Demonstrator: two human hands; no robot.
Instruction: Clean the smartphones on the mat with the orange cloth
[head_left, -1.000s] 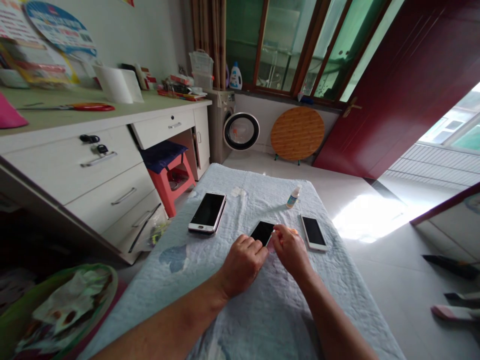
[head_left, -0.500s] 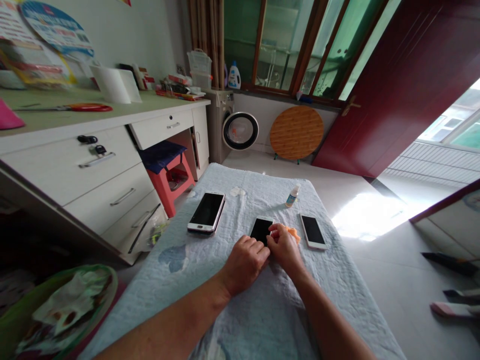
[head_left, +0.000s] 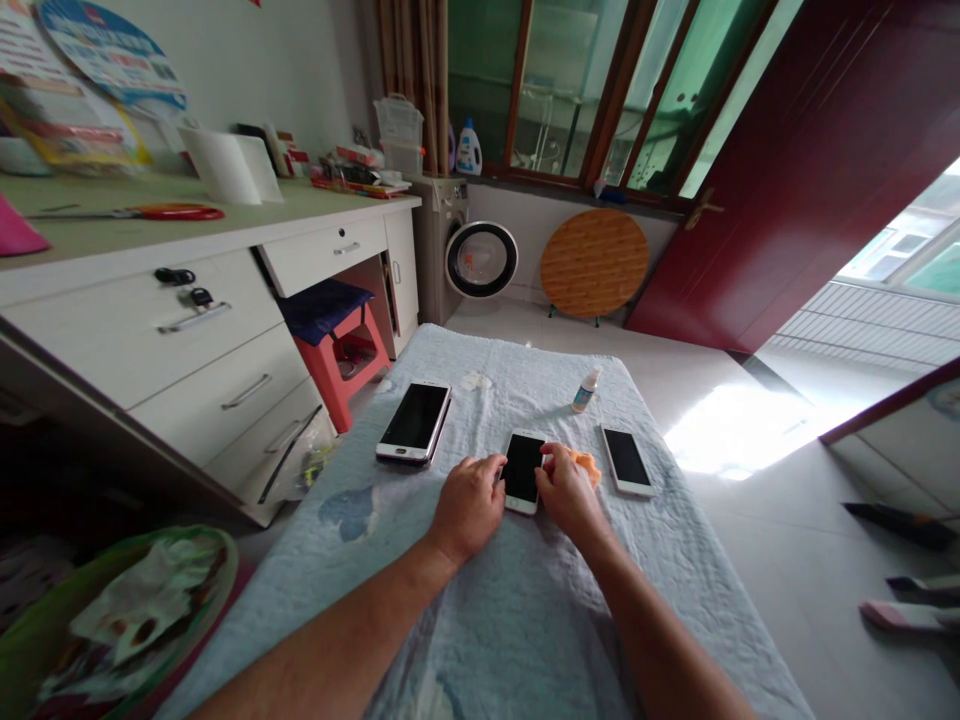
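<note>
Two opposite edges of the phone, face-up on the sheet, are touched by left hand and right hand, both curled, probably for steadying it; whether pinching, I cannot tell.

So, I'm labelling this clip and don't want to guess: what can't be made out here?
In the head view:
Orange cloth: partly behind the right hand.
Middle phone: left edge partly covered by the left hand.
Small bottle: label too small to read.
Pink object: cut off by the picture's left edge.
</note>
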